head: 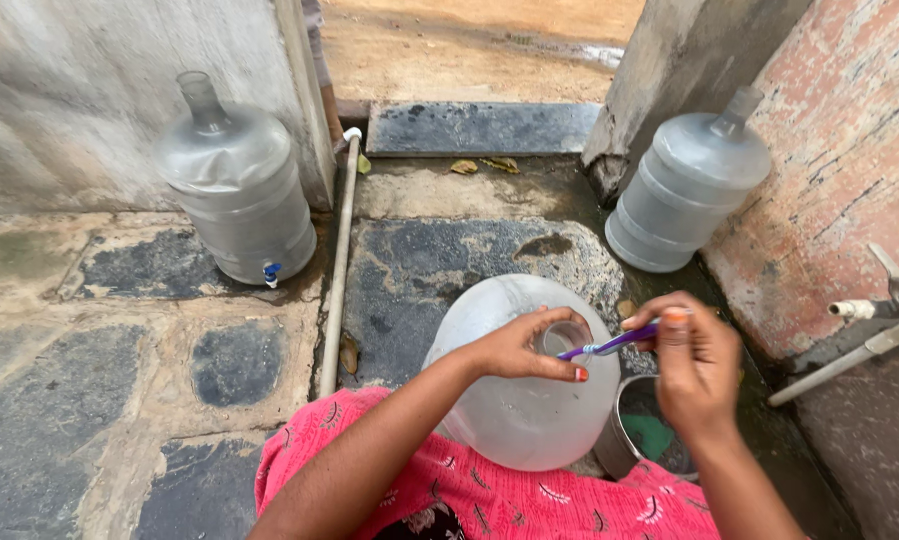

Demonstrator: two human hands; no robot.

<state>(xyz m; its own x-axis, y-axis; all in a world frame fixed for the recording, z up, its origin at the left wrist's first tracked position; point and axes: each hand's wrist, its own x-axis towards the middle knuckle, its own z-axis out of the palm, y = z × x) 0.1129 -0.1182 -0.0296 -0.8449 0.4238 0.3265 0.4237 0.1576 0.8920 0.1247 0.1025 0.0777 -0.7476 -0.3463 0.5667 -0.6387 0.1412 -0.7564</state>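
Observation:
A large clear water jug (519, 400) rests against my lap, its open neck (561, 335) turned up toward me. My left hand (517, 347) is wrapped around that neck. My right hand (694, 365) grips a purple toothbrush (609, 345), whose bristle end lies at the rim of the neck. My pink patterned clothing (489, 495) fills the bottom of the view.
A steel pot (634, 435) with a green scrubber stands just right of the jug. Two more big water jugs stand upright: one with a blue tap at the left wall (237, 185), one by the right wall (689, 185). A white pipe (337, 260) crosses the stone floor. A tap (884, 300) juts from the right wall.

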